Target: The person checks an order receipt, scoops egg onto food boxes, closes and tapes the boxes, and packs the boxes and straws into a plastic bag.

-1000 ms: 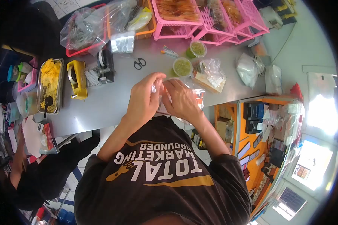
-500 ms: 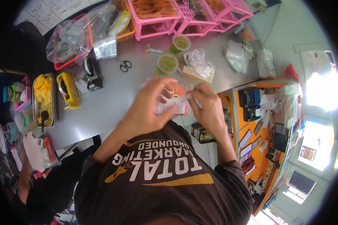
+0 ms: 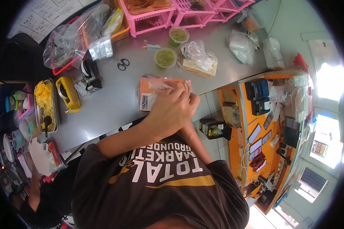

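Note:
An orange packet with white lettering and a white barcode label lies at the edge of the metal table, wrapped in clear plastic. Across its right part lies my left hand, its bent fingers closed around the right edge. My right hand is crossed under the left at the same edge. Most of it is hidden, and what its fingers do does not show. Beyond the packet stand a cup of green filling and a second green cup. Scissors lie further left.
A small box with crumpled plastic is right of the cups. Yellow tape dispenser, black dispenser and a tray of yellow food stand left. Pink baskets line the back. An orange shelf is right; a co-worker's arm shows lower left.
My left hand has moved right and down over the packet, onto my right hand, which has shifted left under it. The packet's left side with the label is now uncovered.

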Available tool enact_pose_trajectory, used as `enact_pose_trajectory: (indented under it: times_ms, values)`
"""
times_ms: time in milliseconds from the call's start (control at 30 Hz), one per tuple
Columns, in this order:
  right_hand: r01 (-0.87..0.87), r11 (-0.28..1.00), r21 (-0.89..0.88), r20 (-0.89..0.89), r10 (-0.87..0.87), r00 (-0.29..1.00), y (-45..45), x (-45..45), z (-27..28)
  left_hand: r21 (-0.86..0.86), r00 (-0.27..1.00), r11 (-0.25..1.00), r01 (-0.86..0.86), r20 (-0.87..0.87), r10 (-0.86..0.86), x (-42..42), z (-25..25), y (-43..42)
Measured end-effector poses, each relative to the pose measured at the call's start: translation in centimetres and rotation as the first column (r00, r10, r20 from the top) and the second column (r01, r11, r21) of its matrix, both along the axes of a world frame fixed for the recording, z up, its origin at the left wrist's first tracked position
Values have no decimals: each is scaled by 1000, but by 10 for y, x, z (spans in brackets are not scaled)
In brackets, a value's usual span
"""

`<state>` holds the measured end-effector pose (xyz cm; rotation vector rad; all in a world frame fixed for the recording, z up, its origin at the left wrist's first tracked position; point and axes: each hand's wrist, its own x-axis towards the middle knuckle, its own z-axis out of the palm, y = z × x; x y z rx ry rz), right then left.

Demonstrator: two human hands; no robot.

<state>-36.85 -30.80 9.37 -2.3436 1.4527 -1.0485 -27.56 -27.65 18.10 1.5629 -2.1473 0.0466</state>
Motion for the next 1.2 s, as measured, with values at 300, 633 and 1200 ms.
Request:
enact_pose_trajectory:
  times_ms: [300,633,1200]
  values:
    - [-238,884,402,544,-21,839,5,3,5,212,937,957,199,-327,-122,60,-75,-7]
    - [-567,644,514,827,-198,526,32,-24,57,68,858,996,62,-514,-18,15,-113,-14]
    - [-10,988,152,76,-1,997,3,29,-44,79,997,994,-80,4,80,23,-77,1]
